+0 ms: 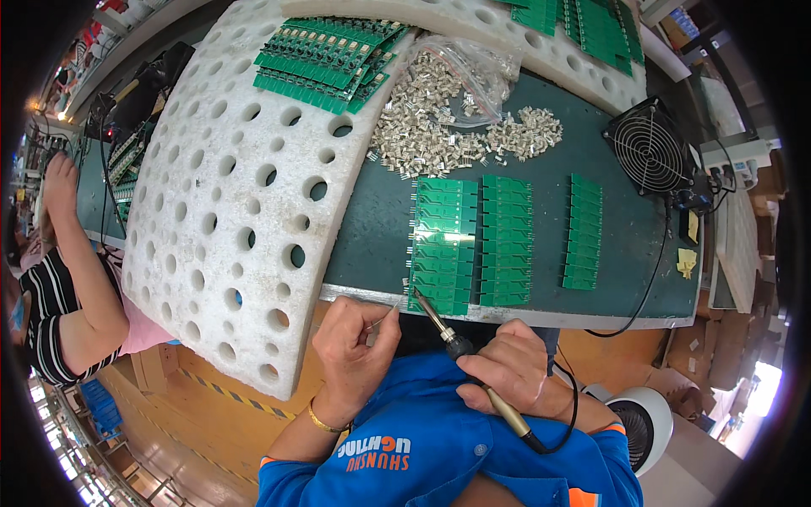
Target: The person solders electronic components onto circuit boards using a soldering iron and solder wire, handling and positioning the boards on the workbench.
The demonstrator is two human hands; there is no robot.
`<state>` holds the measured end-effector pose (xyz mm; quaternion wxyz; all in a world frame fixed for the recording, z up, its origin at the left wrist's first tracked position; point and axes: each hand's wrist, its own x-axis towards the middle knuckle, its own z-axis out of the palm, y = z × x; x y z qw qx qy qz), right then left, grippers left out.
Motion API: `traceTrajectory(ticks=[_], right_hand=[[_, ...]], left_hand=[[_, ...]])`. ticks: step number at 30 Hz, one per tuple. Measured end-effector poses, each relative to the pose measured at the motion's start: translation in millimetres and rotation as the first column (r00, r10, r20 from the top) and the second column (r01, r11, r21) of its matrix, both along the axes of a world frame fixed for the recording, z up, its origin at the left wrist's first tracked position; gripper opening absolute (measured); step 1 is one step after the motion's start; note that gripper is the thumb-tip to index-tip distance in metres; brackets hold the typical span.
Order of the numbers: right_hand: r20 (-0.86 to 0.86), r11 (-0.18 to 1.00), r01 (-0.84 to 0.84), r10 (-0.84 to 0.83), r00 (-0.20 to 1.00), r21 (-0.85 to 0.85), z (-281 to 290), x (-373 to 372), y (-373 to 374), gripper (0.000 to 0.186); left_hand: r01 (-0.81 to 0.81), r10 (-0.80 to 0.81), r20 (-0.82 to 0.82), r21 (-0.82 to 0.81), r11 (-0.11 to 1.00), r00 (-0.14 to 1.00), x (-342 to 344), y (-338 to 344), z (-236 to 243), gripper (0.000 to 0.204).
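Note:
A soldering iron [509,412] is gripped in my right hand [511,367], its cord trailing from the handle's end. Its metal tip meets the lower left edge of a green circuit board panel [443,245], where small silvery connectors line the side. Just left of the iron, near the table's front edge, my left hand [356,351] is closed in a pinch on a thin strand of solder wire [378,322]. Two more green panels, a middle one [507,241] and a narrower right one [583,232], lie beside the first.
Loose metal connectors [431,127] are heaped behind the panels, with a clear plastic bag [481,84]. A white foam board with holes [203,211] carries stacked circuit boards [329,59]. A black fan [649,148] stands at right. Another person's arm [89,262] is at far left.

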<state>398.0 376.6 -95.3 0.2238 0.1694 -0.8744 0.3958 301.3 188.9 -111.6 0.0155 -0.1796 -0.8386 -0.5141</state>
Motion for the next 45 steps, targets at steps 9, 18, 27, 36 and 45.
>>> traceTrajectory(ticks=[9,18,27,36,45], right_hand=[[0.026,0.999,-0.004,0.005,1.0,-0.05,1.5,7.0,15.4,0.03],[0.057,0.994,-0.015,0.021,0.998,-0.108,3.0,2.7,17.2,0.023],[0.016,0.996,-0.023,0.024,1.0,-0.083,-1.8,5.4,9.2,0.022],[0.007,0.998,-0.025,0.026,1.0,-0.053,-2.3,7.8,3.0,0.025],[-0.002,0.999,-0.026,0.026,1.0,-0.039,-3.8,7.7,1.2,0.028]], left_hand=[[-0.003,0.003,0.021,0.009,1.0,1.0,2.4,-8.5,-7.7,0.013],[-0.018,0.017,0.031,0.038,0.999,0.999,4.5,-8.7,-8.0,0.014],[-0.004,0.004,0.01,0.027,1.0,1.0,11.6,-11.3,-9.8,0.015],[0.01,-0.01,0.006,0.023,1.0,1.0,14.7,-10.4,-8.9,0.013],[0.011,-0.009,-0.063,0.019,1.0,0.998,15.5,-8.2,-11.6,0.013]])
